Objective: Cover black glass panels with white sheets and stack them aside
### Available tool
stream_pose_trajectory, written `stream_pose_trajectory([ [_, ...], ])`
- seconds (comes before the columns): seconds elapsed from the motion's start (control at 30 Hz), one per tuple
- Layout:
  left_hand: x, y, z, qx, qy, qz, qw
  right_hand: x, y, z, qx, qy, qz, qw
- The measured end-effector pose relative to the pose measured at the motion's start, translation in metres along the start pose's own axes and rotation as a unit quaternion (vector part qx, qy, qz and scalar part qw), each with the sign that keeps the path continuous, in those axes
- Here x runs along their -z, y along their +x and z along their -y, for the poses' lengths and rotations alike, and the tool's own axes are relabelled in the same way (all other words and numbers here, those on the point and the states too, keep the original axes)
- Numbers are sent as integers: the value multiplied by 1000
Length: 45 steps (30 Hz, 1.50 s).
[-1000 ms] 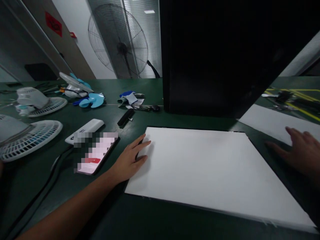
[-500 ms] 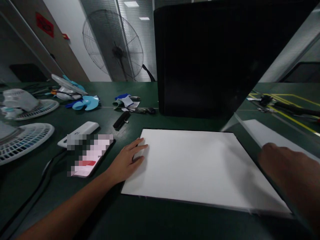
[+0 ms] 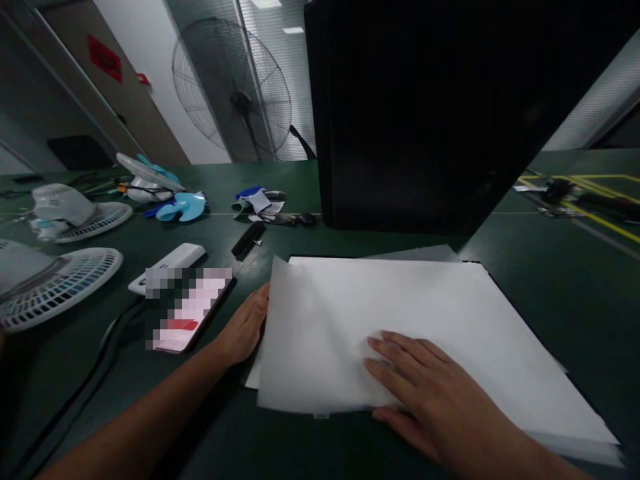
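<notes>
A white rectangular panel [image 3: 254, 373] with a thin dark edge lies flat on the table. Loose over it is a thin, slightly see-through white sheet [image 3: 310, 373], its left end curled up and set askew. My left hand [image 3: 245, 330] is at the panel's left edge against the raised end of the sheet, its fingertips hidden behind it. My right hand [image 3: 425, 387] rests on top of the sheet near the front edge, fingers spread and the thumb over the near edge. Another translucent corner [image 3: 430, 253] sticks out past the panel's far edge.
A large black screen [image 3: 410, 120] stands behind the panel. To the left lie a phone [image 3: 193, 313], a white power strip [image 3: 183, 260] with a cable, a black tool [image 3: 249, 240], fan parts [image 3: 95, 267] and blue fan blades [image 3: 183, 207]. Cables and black parts [image 3: 575, 197] lie at the right.
My right hand has come from the right side onto the panel, and the thin sheet now covers most of it. The fingertips of my left hand have become hidden by the sheet.
</notes>
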<state>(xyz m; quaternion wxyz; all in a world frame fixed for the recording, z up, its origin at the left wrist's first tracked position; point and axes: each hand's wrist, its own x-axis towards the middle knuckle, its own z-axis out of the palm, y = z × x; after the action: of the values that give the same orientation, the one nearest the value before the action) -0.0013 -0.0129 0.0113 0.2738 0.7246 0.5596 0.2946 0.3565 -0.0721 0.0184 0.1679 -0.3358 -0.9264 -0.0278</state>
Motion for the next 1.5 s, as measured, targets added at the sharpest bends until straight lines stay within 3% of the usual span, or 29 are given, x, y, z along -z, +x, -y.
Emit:
stream_pose_trajectory([
  [0.13, 3, 1, 0, 48, -108, 2, 993, 2, 0, -1, -1, 4, 19, 1000],
  [0.23, 3, 4, 1, 60, -130, 22, 989, 2, -1, -1, 3, 1, 26, 1000],
  [0.43, -6, 9, 14, 0, -52, -21, 998, 4, -3, -6, 26, -10, 21, 999],
  [0.6, -9, 8, 6, 46, 18, -38, 998, 7, -2, -6, 43, -22, 8, 999],
  [0.7, -7, 8, -2, 37, 70, -26, 997, 9, 0, -7, 42, -9, 14, 999],
  [0.83, -6, 10, -4, -1, 119, 10, 993, 14, 3, -9, 25, 22, 44, 999],
  [0.97, -7, 11, -4, -5, 121, -3, 993, 18, 3, -8, -1, 42, 91, 995],
  [1.1, -9, 14, -4, -9, 122, -9, 992, 19, 2, -8, -13, 49, 98, 994],
  [1.2, -10, 17, -2, -16, 127, -7, 992, 15, 1, -8, 14, 24, 53, 998],
  [1.37, -10, 21, 3, -15, 121, -4, 992, 11, 1, -1, 133, -37, -138, 981],
  [1.5, -3, 22, 10, -10, 107, 11, 994, 18, 3, 4, 228, -53, -159, 959],
])
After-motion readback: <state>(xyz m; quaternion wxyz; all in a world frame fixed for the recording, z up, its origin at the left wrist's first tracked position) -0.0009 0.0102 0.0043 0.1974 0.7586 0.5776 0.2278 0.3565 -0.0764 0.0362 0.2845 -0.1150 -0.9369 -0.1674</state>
